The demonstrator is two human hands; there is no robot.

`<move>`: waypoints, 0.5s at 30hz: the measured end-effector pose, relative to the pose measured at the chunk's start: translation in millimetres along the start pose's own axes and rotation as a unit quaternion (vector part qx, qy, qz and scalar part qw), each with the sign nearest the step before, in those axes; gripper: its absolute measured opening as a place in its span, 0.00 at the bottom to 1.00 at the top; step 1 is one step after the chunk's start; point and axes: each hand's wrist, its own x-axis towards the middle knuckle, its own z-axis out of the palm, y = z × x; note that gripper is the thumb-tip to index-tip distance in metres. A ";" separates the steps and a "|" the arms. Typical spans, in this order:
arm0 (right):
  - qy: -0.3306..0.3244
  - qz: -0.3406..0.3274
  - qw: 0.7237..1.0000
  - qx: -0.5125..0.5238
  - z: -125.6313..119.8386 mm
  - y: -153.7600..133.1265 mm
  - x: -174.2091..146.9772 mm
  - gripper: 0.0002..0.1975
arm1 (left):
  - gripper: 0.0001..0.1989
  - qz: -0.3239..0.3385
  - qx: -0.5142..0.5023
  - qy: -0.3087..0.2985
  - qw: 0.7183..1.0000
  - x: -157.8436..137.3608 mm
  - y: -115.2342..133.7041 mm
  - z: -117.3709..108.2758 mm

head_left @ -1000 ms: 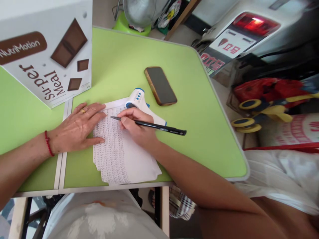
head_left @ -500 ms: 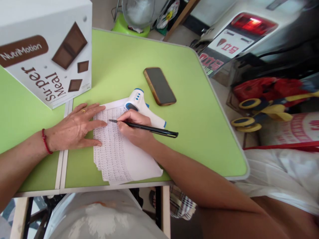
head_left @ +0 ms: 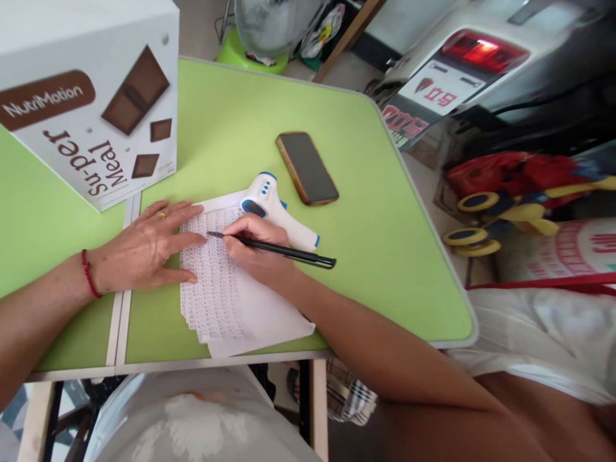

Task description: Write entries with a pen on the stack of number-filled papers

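My left hand (head_left: 144,247) lies flat with fingers spread at the left edge of a stack of white paper sheets (head_left: 274,314), its fingertips on them. Dense rows of small handwriting fill the left part of the top sheet. In my right hand (head_left: 257,247) is a black pen (head_left: 283,250), gripped near its tip. The tip points left and meets the written area, close to my left index finger; whether it touches the paper I cannot tell. Just beyond my right hand lies a white and blue infrared thermometer (head_left: 276,212), partly over the paper's top edge.
A phone (head_left: 308,168) in a brown case lies behind the thermometer on the green table (head_left: 375,256). At the back left stands a large white box (head_left: 91,128). Past the table's right side are a white vehicle with a red tail light (head_left: 484,50) and a red bag (head_left: 520,173).
My right hand and the pen have shifted slightly left, and the pen's back end has swung a little toward me. My left hand stays in place on the paper.
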 end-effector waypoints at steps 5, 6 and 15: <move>-0.011 -0.018 1.000 0.008 -0.4 0.3 -0.6 0.03 | 0.23 0.001 0.003 -0.001 1.000 0.5 0.3 0.3; -0.014 -0.021 1.000 0.009 -0.6 0.2 -0.5 0.03 | 0.23 0.002 0.004 0.000 1.000 0.4 0.2 0.3; -0.003 0.005 1.000 -0.005 1.2 0.0 -0.6 0.03 | 0.23 0.001 0.005 -0.002 1.000 -0.1 0.6 -0.4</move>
